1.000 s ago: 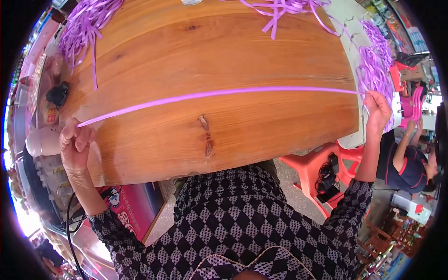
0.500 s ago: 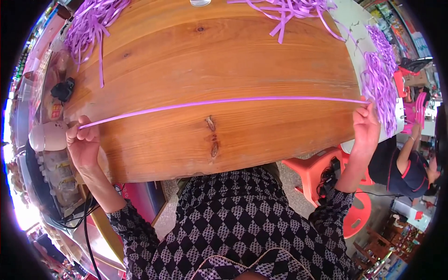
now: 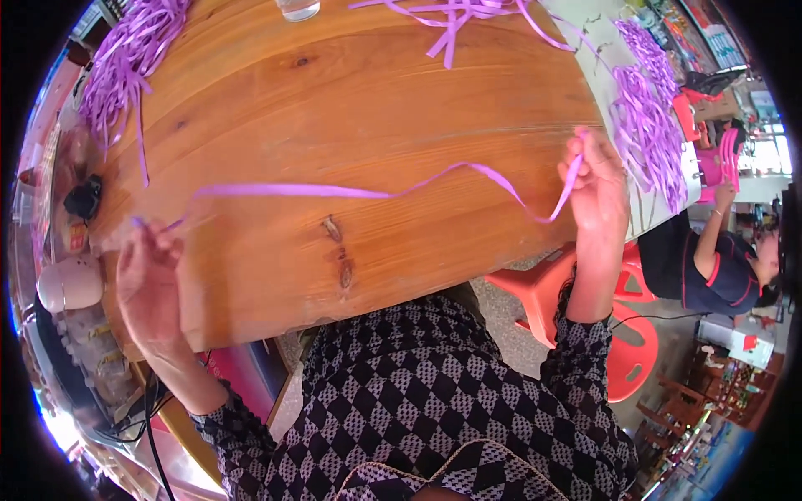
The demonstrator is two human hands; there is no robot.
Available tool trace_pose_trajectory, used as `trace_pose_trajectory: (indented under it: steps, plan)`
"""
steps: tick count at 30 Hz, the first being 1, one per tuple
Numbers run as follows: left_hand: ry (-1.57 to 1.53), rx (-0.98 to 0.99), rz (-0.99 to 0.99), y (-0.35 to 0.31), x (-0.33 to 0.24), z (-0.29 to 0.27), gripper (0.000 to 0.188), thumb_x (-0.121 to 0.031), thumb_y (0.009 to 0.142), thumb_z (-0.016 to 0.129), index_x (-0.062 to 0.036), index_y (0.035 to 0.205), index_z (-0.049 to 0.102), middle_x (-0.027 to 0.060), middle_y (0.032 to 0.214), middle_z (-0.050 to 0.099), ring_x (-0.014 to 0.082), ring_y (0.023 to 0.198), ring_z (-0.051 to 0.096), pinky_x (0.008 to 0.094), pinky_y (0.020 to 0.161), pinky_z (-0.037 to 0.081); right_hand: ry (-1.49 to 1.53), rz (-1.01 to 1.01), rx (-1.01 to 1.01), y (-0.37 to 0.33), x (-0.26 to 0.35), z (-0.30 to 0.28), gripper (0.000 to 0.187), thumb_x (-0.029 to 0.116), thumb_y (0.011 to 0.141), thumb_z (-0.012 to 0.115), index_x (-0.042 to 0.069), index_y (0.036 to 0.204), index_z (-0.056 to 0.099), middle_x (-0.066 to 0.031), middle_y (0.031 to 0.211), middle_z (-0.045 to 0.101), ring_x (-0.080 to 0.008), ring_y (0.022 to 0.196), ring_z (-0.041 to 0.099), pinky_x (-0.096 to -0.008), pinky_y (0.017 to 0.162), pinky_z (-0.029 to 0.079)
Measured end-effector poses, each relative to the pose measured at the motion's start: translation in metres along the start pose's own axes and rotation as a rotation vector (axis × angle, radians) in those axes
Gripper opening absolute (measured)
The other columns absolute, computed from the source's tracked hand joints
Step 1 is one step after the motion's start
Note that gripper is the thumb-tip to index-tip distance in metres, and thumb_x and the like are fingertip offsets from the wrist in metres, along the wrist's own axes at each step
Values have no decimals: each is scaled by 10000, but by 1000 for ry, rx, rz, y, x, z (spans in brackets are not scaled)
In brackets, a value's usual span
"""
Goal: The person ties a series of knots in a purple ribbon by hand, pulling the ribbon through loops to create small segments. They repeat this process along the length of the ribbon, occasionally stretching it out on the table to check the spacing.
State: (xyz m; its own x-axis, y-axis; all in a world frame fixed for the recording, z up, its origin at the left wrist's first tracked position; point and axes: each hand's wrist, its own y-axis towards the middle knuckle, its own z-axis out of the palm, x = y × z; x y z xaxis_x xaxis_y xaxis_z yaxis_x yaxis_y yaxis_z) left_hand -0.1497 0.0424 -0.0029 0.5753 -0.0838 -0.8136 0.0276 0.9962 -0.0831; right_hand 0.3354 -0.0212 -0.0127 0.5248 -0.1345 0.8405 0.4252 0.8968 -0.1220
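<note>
The ribbon [image 3: 334, 191] runs slack, left to right, over the bench [image 3: 451, 108]; left hand [image 3: 152, 282] pinches one end. Right hand [image 3: 600, 185] clamps the other.

The table [image 3: 401, 100] has a broad, orange-brown wooden top with visible grain and dark knots [image 3: 337, 242] near its middle. A heap of purple ribbons [image 3: 134, 50] lies at the far left, one strand trailing nearer across the wood. Loose purple ribbons [image 3: 451, 33] spread along the far side, right of a clear glass [image 3: 299, 8].
</note>
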Motion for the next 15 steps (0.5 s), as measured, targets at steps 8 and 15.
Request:
trace_pose_trajectory:
  steps: [8, 15]
  plan:
    - [168, 259, -279, -30, 57, 123, 212, 24, 794, 625, 33, 1003, 589, 166, 843, 643, 208, 715, 642, 282, 617, 540, -487, 82, 439, -58, -34, 116, 176, -13, 737, 702, 0, 898, 632, -60, 797, 649, -79, 695, 580, -205, 617, 468]
    - [146, 301, -519, -39, 71, 127, 159, 12, 783, 655, 56, 932, 622, 131, 830, 648, 179, 708, 636, 269, 636, 545, -639, -341, 755, -58, -55, 115, 135, 1, 716, 712, -29, 829, 644, -88, 785, 622, -141, 708, 570, -235, 595, 443]
